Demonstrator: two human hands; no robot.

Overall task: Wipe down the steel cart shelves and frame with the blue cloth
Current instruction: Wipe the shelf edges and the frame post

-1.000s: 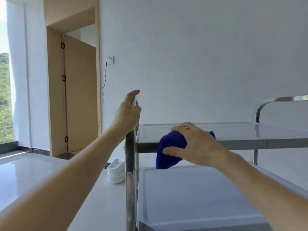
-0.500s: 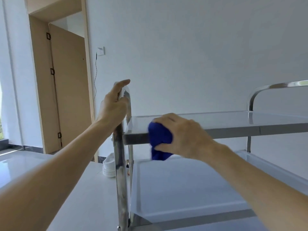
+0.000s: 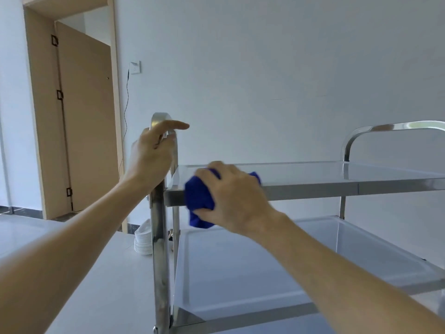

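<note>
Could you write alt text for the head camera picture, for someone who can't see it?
A person's right hand presses a bunched blue cloth against the front edge of a steel cart's top shelf, while the left hand grips the cart's upright handle. A white wall and wooden door lie behind.

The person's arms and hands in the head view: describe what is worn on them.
Nothing is worn. Both forearms are bare from the frame's lower edge to the wrists, with no sleeve in sight. The left hand and right hand carry no glove, ring, watch or bracelet that shows. The right hand is slightly blurred, so fine marks there cannot be told.
</note>
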